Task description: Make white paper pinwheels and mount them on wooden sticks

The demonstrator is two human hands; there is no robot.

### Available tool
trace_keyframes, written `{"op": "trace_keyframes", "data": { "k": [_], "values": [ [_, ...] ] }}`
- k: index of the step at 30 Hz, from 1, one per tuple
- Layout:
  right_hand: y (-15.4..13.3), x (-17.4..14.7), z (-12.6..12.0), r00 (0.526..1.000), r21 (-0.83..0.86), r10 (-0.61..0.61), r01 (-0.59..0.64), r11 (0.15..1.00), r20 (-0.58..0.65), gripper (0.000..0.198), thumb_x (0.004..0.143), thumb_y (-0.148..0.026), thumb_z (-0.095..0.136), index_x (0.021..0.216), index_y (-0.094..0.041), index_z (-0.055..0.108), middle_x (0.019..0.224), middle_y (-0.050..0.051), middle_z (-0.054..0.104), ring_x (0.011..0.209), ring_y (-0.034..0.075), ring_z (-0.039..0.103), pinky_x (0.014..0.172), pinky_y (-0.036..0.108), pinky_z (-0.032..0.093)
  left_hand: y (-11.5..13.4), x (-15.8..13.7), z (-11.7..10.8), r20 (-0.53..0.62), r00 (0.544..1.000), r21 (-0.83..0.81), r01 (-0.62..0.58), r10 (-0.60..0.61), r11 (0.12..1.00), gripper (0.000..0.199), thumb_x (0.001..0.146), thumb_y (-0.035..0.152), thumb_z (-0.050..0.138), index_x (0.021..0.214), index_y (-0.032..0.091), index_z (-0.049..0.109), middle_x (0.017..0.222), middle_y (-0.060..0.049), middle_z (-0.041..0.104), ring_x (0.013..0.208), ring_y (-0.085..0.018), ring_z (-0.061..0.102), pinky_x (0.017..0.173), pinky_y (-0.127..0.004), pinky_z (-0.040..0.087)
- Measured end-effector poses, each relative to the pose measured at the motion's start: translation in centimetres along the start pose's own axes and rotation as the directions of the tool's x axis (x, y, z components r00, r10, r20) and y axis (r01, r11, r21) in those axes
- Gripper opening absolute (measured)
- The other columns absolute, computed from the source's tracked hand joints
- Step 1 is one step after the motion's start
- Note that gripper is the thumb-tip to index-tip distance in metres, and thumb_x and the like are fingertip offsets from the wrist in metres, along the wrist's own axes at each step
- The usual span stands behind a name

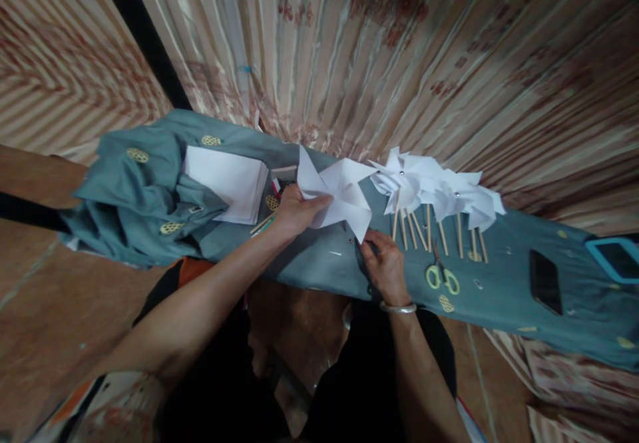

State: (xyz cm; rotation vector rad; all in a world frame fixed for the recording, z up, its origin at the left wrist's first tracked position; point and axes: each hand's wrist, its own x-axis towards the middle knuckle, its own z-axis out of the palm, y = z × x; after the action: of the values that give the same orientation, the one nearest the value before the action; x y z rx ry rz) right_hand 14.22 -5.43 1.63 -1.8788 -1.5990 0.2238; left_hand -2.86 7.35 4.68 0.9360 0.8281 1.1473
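Observation:
A white paper pinwheel [344,193] with folded blades is held near its centre by my left hand [298,209], the thumb pressed on top of the paper. My right hand [385,262] is just below the pinwheel's lower right blade, its fingers curled and pinched close to the cloth. What those fingers hold, if anything, is too small to make out. Beside them a small dark pin or bead [351,240] lies on the cloth. Right of my hands lie several finished white pinwheels [402,180] on wooden sticks [428,227].
Scissors with yellow-green handles [442,278] lie below the sticks. A dark phone [545,282] and a blue-framed device [616,258] are farther right. On the left sits a stack of white paper [227,183] on the bunched grey-green cloth [130,190]. A pleated curtain [319,50] hangs behind.

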Motion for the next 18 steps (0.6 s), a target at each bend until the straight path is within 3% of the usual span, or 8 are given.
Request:
{"op": "trace_keyframes", "data": {
  "k": [6,12,18],
  "values": [
    [0.0,0.2,0.8,1.0,-0.017,-0.016,0.016,1.0,0.011,0.018,0.086,-0.031,0.057,0.091,-0.021,0.071,0.118,0.011,0.067,0.112,0.027,0.057,0.1,0.045,0.043,0.1,-0.1,0.2,-0.02,0.999,0.026,0.027,-0.026,0.999,0.018,0.048,0.019,0.079,0.063,0.014,0.071,0.066,-0.002,0.071,0.063,-0.018,0.063,0.062,-0.03,0.051],
    [1.2,0.4,1.5,0.999,0.024,0.047,-0.046,0.999,-0.023,0.016,0.085,-0.028,0.055,0.083,-0.021,0.07,0.125,0.011,0.063,0.117,0.027,0.056,0.102,0.046,0.042,-0.1,-0.1,-0.1,-0.013,1.0,0.031,0.019,-0.018,0.999,0.02,0.048,0.022,0.08,0.065,0.014,0.071,0.067,-0.003,0.072,0.064,-0.019,0.064,0.063,-0.03,0.052],
    [1.9,-0.1,0.7,0.998,0.012,0.045,-0.045,0.999,-0.035,0.017,0.083,-0.029,0.057,0.081,-0.02,0.07,0.126,0.014,0.062,0.119,0.028,0.056,0.103,0.047,0.041,-0.3,0.0,-0.3,0.0,1.0,0.032,0.01,-0.01,0.999,0.021,0.049,0.024,0.081,0.066,0.014,0.072,0.068,-0.003,0.072,0.063,-0.018,0.064,0.062,-0.029,0.052]
  ]
}}
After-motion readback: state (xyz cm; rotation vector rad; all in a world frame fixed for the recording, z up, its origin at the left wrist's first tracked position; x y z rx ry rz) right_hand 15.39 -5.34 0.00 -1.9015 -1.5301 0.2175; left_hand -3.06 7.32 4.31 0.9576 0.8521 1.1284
